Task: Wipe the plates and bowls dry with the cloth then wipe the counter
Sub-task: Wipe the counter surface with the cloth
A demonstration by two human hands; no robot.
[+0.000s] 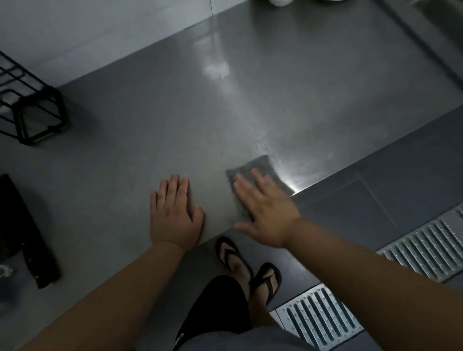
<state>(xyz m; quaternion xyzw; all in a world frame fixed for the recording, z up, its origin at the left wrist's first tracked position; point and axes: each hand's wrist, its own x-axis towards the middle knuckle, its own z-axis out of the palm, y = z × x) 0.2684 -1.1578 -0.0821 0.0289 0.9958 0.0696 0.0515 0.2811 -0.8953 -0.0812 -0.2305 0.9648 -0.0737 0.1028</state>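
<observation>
A grey cloth [263,167] lies flat on the steel counter [175,112] near its front edge. My right hand [265,210] presses on the cloth with straight, spread fingers. My left hand [174,213] rests flat on the bare counter, a short way left of the cloth, fingers straight. The rims of white dishes [280,2] show at the top edge, mostly cut off. The image is slightly blurred around the right hand.
A black wire rack [32,107] stands at the left. A dark flat object [27,233] lies at the counter's near left. Below the counter edge are dark floor tiles, metal drain grates [323,318] and sandalled feet [248,265].
</observation>
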